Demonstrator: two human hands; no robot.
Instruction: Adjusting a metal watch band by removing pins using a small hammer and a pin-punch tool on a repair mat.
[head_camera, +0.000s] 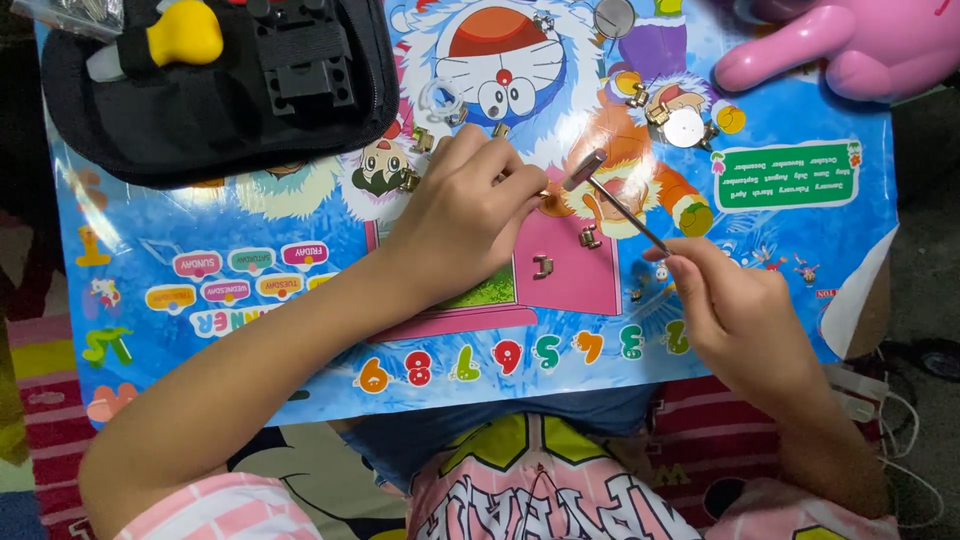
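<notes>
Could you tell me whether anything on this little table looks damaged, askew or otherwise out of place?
Yes: the colourful printed sheet covering the table is peeling at its right edge, where a flap curls up and shows its white underside. Small metal hinges also lie loose across it. Otherwise nothing looks spilled or broken.

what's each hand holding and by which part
The right hand pinches a thin metal tool by its lower end. The left hand pinches something small at its fingertips; what cannot be told.
</notes>
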